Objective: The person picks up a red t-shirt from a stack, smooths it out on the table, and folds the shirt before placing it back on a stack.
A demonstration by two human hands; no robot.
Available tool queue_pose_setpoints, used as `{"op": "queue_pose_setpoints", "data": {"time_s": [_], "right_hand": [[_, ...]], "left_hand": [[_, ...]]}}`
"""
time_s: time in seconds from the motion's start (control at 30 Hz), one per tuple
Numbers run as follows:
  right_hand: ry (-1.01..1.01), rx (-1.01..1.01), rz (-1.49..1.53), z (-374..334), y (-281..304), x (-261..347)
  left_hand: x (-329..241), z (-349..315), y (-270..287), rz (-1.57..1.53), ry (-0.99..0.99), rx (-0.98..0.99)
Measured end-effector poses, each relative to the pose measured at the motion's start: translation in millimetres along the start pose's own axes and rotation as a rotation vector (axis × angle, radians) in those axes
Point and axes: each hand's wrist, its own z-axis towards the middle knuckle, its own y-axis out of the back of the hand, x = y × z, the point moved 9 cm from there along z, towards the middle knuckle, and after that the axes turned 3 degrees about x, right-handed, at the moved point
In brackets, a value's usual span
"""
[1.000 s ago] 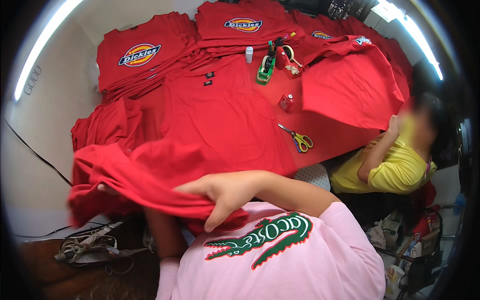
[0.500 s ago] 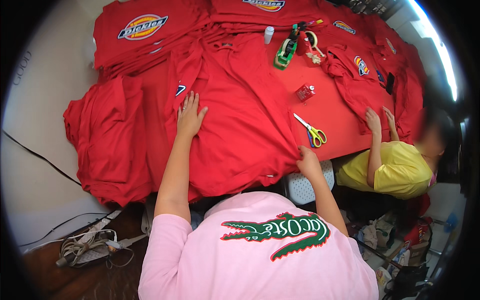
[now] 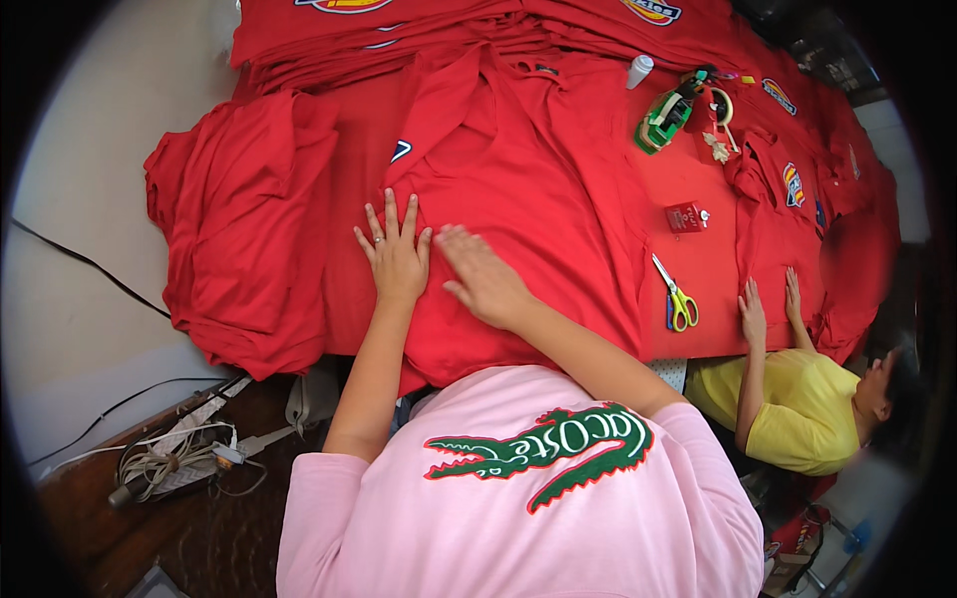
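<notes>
A red T-shirt [image 3: 558, 189] lies spread over the table in front of me, its lower part hanging toward my body. Part of a logo print shows at its left fold. My left hand [image 3: 399, 261] rests flat at the shirt's left side, fingers spread, a ring on one finger. Close beside it, my right hand [image 3: 485, 274] lies over the middle of the cloth, fingers stretched out and slightly blurred. Neither hand grips anything.
Yellow-handled scissors [image 3: 679, 299], a small red box [image 3: 686, 216], a green tape dispenser [image 3: 666, 120] and a white bottle [image 3: 640, 70] stand to the right. A red garment pile [image 3: 244, 229] lies left. At the right a co-worker in a yellow shirt [image 3: 797, 409] handles another red shirt.
My right hand has left the shirt's lower right edge and moved left across the cloth beside my left hand. The left hand's fingers have spread. The view has shifted.
</notes>
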Motion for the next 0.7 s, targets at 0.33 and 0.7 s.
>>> {"op": "queue_pose_setpoints", "data": {"time_s": [0.33, 0.7], "right_hand": [[-0.425, -0.137, -0.402, -29, 73, -168], [-0.667, -0.497, -0.446, -131, 130, -165]], "left_hand": [[1, -3, 0, -0.011, 0.023, 0.012], [26, -55, 24, -0.21, 0.108, -0.099]]}}
